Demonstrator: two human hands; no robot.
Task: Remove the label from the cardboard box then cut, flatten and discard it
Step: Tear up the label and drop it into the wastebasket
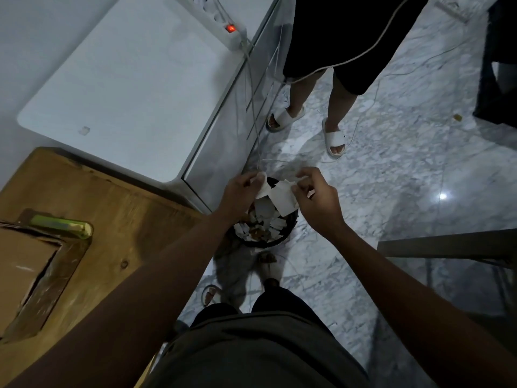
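Note:
Both my hands are stretched out over a black round bin [288, 228] on the floor. My left hand [240, 193] and my right hand [314, 198] each pinch an end of a white paper label [282, 198], which hangs between them right above the bin. White paper scraps [275, 224] lie inside the bin. The brown cardboard box [23, 264] sits on the wooden table [117, 219] at the far left, away from both hands. A green-handled cutter [60, 225] lies on the table just behind the box.
A white appliance top [120, 88] with a power strip [221, 26] stands behind the table. Another person in white slippers [333, 135] stands on the marble floor just beyond the bin. Cables trail across the floor. A dark chair frame [447, 245] is at the right.

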